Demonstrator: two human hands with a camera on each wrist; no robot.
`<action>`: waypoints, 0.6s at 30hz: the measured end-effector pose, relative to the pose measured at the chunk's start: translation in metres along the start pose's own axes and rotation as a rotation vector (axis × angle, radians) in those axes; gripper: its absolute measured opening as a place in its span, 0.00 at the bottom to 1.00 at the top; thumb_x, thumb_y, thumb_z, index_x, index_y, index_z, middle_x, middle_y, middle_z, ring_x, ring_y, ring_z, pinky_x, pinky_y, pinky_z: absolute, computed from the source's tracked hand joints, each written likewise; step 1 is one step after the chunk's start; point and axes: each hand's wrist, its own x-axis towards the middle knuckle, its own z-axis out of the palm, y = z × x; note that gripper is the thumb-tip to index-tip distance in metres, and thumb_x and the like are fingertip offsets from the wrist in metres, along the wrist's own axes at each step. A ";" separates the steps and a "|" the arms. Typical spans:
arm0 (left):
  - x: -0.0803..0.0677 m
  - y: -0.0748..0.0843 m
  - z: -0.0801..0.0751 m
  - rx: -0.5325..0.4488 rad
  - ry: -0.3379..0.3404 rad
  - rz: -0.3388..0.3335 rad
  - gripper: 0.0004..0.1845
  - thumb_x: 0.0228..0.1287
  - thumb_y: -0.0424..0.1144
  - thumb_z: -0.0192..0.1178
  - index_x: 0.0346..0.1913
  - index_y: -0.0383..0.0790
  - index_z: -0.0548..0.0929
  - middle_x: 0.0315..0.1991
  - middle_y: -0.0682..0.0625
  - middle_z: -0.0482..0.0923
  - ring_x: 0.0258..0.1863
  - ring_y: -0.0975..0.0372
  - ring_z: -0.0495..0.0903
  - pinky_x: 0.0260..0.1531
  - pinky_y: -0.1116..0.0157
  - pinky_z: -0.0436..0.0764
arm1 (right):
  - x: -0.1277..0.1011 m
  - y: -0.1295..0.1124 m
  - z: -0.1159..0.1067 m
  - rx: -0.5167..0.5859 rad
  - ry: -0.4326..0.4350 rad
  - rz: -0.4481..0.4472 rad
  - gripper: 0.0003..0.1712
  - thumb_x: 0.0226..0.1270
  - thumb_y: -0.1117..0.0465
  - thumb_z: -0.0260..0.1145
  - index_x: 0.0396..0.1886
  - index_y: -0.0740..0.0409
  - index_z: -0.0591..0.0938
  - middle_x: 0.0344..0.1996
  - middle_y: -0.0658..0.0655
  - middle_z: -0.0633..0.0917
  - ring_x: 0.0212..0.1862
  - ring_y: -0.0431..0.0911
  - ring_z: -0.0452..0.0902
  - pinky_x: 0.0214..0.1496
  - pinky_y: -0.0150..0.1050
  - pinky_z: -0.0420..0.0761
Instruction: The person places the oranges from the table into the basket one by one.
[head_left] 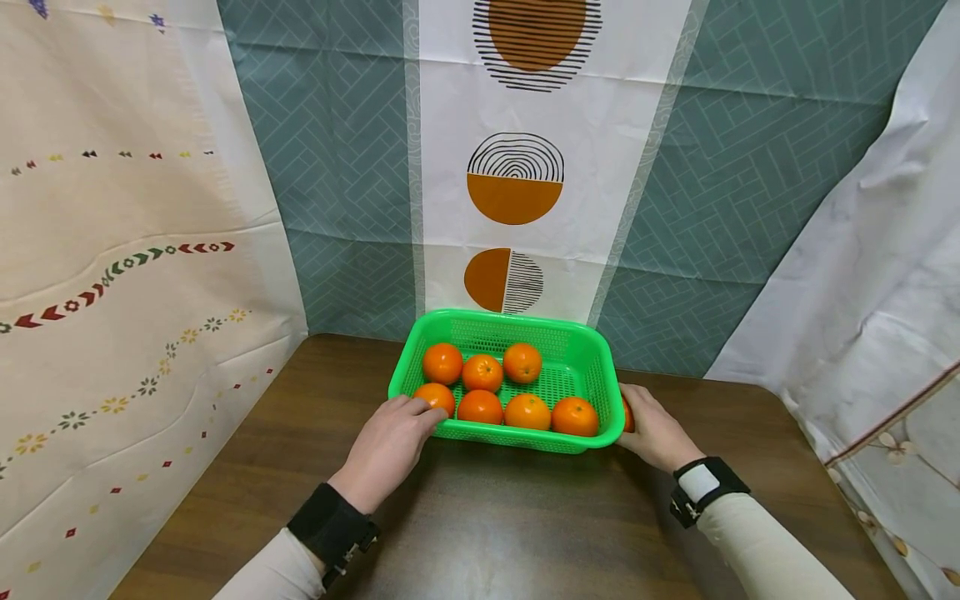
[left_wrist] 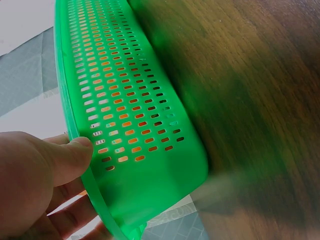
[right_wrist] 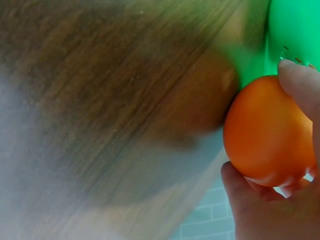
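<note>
A green perforated plastic basket (head_left: 517, 439) stands on the table with several oranges (head_left: 527, 411) inside. My left hand (head_left: 392, 450) grips its rim at the front left corner, right beside an orange (head_left: 433, 397). In the left wrist view the thumb (left_wrist: 75, 157) lies over the outer side of the rim, and the other fingers are behind it. Outside the basket's right end, my right hand (head_left: 660, 429) holds another orange (right_wrist: 267, 132), its fingers and thumb around the fruit. That orange sits close against the basket wall; the head view shows only a sliver of it.
The dark wooden table (head_left: 525, 525) extends in front of the basket and to both sides. Just behind the basket hangs a patterned cloth (head_left: 352, 183). Pale cloths hang at the left (head_left: 135, 200) and right (head_left: 877, 300) of the table.
</note>
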 end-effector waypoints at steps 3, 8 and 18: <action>0.000 0.000 0.000 0.002 0.001 0.001 0.13 0.61 0.31 0.72 0.46 0.48 0.87 0.34 0.56 0.78 0.32 0.59 0.73 0.37 0.63 0.75 | -0.002 0.001 -0.001 0.004 0.002 0.004 0.50 0.56 0.49 0.80 0.73 0.60 0.66 0.64 0.62 0.70 0.62 0.57 0.69 0.61 0.59 0.75; 0.000 0.001 0.000 -0.003 0.007 0.006 0.12 0.61 0.31 0.72 0.46 0.48 0.87 0.34 0.56 0.78 0.32 0.59 0.72 0.37 0.63 0.75 | -0.006 0.002 -0.003 0.008 0.008 0.024 0.50 0.57 0.43 0.78 0.72 0.58 0.66 0.64 0.62 0.70 0.59 0.56 0.71 0.58 0.57 0.77; 0.000 0.002 -0.002 -0.008 0.021 0.006 0.12 0.60 0.31 0.72 0.45 0.48 0.87 0.33 0.57 0.77 0.31 0.59 0.72 0.36 0.63 0.75 | -0.013 0.002 -0.016 -0.024 0.011 0.046 0.47 0.59 0.45 0.77 0.72 0.59 0.66 0.64 0.62 0.69 0.53 0.56 0.74 0.52 0.54 0.80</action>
